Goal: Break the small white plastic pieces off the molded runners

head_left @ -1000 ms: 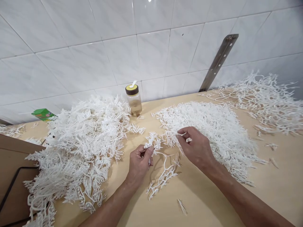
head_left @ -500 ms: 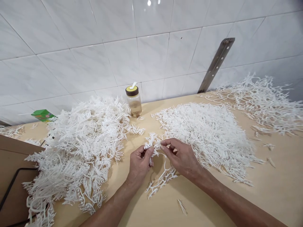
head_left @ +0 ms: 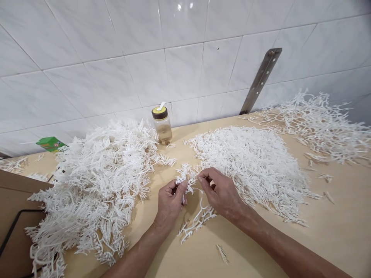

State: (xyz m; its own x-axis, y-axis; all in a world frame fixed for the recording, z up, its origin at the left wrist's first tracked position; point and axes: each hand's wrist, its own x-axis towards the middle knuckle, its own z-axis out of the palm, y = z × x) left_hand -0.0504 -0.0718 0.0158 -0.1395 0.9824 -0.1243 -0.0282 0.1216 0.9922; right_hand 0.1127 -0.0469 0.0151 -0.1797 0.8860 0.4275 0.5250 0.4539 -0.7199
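Observation:
My left hand is closed, thumb against fingers, on a white branched plastic sprig with many thin tips. Just to its right, my right hand has thumb and forefinger pinched together near the sprig's tips; anything between those fingertips is too small to make out. Below the hands a bare, curved white plastic branch hangs or lies close to the tabletop; whether it joins the held sprig is unclear. A large tangled heap of feathery white sprigs lies to the left. Beyond my right hand spreads a flatter pile of small white pieces.
Bare white branches are heaped at the far right. A lidded bottle stands near the tiled wall, and a green carton sits behind the left heap. A cardboard box borders the left; a metal bracket rises by the wall.
My right fingertips have drawn slightly away from the sprig, widening the gap between the hands. The left hand keeps its hold. The whole view has shifted a little.

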